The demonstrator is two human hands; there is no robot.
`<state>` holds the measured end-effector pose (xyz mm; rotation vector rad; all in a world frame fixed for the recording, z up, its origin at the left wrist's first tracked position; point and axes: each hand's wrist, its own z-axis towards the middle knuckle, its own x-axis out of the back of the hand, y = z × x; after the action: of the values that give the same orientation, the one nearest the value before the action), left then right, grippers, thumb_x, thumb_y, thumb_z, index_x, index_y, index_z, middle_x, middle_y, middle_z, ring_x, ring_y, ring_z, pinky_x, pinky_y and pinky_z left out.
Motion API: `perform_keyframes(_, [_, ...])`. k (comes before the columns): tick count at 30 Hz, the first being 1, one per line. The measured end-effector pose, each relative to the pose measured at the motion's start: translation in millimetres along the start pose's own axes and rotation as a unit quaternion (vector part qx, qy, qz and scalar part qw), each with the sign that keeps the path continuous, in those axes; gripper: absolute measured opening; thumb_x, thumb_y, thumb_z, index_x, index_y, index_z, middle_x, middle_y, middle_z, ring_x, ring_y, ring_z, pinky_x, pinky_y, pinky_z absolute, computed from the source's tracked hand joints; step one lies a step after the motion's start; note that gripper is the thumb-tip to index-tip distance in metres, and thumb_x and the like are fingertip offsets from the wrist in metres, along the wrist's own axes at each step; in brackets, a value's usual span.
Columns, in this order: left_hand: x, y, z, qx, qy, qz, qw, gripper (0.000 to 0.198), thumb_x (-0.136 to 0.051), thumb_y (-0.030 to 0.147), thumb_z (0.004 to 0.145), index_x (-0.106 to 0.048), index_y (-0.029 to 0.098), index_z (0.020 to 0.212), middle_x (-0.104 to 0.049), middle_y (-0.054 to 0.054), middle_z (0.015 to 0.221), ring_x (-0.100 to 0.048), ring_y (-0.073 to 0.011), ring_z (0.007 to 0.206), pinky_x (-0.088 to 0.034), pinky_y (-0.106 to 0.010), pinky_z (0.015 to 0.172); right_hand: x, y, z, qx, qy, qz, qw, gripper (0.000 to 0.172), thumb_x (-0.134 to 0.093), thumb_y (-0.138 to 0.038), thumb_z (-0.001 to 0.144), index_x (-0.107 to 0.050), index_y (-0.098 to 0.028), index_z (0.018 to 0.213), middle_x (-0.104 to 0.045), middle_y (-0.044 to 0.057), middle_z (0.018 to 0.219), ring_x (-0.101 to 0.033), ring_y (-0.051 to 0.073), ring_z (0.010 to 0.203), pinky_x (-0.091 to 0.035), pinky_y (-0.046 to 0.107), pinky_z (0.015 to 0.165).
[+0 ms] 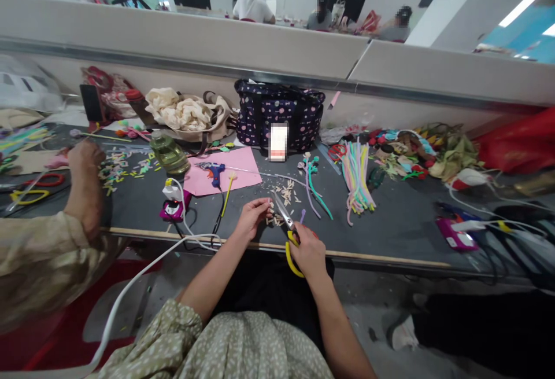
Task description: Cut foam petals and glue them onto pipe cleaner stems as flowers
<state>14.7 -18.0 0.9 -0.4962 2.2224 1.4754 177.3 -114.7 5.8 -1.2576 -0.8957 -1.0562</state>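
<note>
- Left hand (252, 219) is pinching a small cream-coloured piece (272, 206) between closed fingertips, just above the flat, dark grey surface (403, 228).
- Right hand (310, 250) is gripping steel-bladed scissors (284, 212) by their yellow loop; the blades are pointing away from the person, just beside the left fingertips, their opening being too small to tell.
- Short cream-coloured scraps (287, 191) are lying scattered around the blades.
- A blue glue gun (215, 174) with an orange trigger is resting on a pink paper sheet (245, 165), left of the scraps.
- Fuzzy pastel stems (356, 173) are lying bundled to the right.
</note>
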Motion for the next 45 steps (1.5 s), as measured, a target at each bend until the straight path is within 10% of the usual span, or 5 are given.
perform_keyframes(45, [-4.1,0.2,1.1,-0.024,0.013,0.025,0.999,0.029,-0.078,0.027,0.058,-0.067,0.011,0.079,-0.061,-0.001,0.061,-0.057,-0.0101,0.053,-0.052,-0.025,0.057,4.7,3.5,-0.2,0.0,-0.011,-0.046,0.999,0.042,-0.053,-0.027,0.082,-0.047,-0.024,0.123,-0.06,0.004,0.102,-0.058,0.016,0.081,-0.036,0.024,0.064])
